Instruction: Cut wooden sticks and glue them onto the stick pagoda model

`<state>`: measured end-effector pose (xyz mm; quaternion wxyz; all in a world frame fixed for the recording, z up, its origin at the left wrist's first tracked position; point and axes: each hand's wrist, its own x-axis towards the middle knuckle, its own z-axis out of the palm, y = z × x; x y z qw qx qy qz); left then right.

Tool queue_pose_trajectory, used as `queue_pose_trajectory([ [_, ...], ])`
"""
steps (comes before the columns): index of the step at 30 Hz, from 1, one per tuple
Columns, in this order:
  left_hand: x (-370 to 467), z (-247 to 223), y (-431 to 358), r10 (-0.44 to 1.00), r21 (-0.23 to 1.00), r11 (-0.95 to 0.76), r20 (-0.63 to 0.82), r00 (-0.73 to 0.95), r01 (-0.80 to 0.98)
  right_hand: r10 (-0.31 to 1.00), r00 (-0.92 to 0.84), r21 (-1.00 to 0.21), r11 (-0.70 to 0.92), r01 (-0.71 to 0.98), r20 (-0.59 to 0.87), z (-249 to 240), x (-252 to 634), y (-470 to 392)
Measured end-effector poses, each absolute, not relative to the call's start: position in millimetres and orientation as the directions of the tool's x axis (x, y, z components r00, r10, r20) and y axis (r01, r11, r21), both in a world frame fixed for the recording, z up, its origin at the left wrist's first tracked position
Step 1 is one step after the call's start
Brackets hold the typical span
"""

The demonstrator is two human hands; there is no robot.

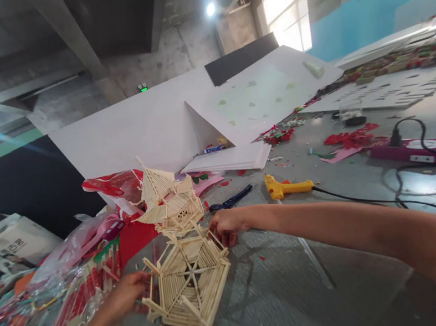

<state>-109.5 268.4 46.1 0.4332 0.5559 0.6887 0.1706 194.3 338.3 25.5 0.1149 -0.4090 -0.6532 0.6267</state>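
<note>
A hexagonal structure of pale wooden sticks [192, 280] stands on the grey table, with spokes meeting at its middle. My left hand [129, 294] is at its left edge, blurred, its fingertips partly hidden behind the sticks. At the upper right edge, my right hand [229, 225] has its fingers curled down against the stick frame. Just behind stands a stick model with pointed, flared roofs [169, 199]. Dark blue pliers [231, 199] lie beyond my right hand, and a yellow glue gun [287, 187] is right of them.
Plastic-wrapped bundles of sticks [80, 288] cover the left side. A purple power strip [412, 150] with black cables lies at the right. White boards [228, 159] are stacked at the back, near red scraps [350, 137]. A clear glue stick [315, 261] lies under my right forearm.
</note>
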Motion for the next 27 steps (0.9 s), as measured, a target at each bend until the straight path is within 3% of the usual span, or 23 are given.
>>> queue_pose_trajectory([
  [16, -62, 38, 264, 0.912, 0.82, 0.32, -0.402, 0.08, 0.474, 0.723, -0.552, -0.909, -0.311, 0.276, -0.415, 36, 244, 281],
  [27, -67, 34, 260, 0.951, 0.814, 0.253, -0.309, 0.021, 0.523, 0.772, -0.536, -0.939, -0.269, 0.212, -0.342, 28, 260, 258],
])
